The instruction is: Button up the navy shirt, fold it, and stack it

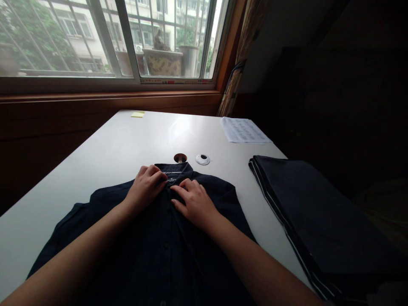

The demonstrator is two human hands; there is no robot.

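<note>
A dark navy button-up shirt (pixel 153 255) lies front side up on the white table, its collar (pixel 188 170) toward the window. At the left side of the collar opening, my left hand (pixel 147 183) is closed with its fingertips on the cloth. My right hand (pixel 194 199) pinches the front placket just below the collar, thumb and forefinger close together. Inside the neck, a label with white print shows between the hands. Lower down the placket, a small dark button (pixel 165 246) is visible.
Folded dark cloth (pixel 302 204) with white edging lies along the table's right side. Printed papers (pixel 245 130) and a yellow sticky note (pixel 138 114) lie at the far edge. Beyond the collar are a cable hole (pixel 180 157) and its round white cover (pixel 202 159).
</note>
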